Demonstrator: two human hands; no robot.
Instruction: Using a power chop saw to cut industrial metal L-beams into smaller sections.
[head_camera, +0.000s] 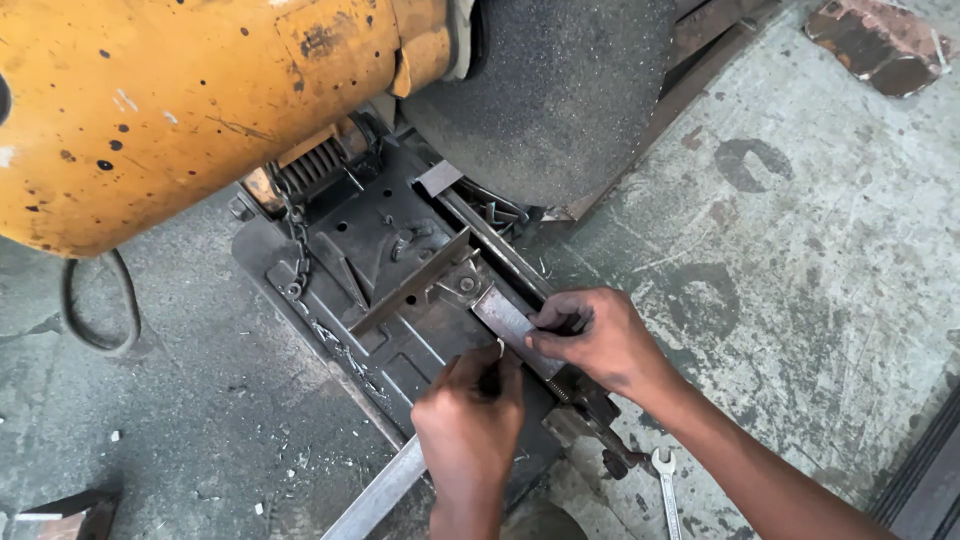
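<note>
The right hand (598, 338) pinches the right edge of a flat grey metal strip (508, 318), thumb and fingers closed on it near its middle. The left hand (470, 412) sits just near and left of it, fingers curled shut on the strip's near part where it crosses the base; exactly what the fingertips grip is hidden under the knuckles.

The strip's long axis runs diagonally, from near left, where its tail (375, 497) pokes out past the left wrist, to far right toward the abrasive cutting disc (545, 95). Both hands lie on that line, the right hand farther along and nearer the disc.

The strip rests on the dark steel base of the chop saw (375, 235), alongside the angled fence (410, 282). The yellow motor housing (170, 105) hangs over the far left. A spanner (665, 480) lies on the concrete floor (800, 250) by the right forearm, and a black cable (95, 300) loops at the left.
</note>
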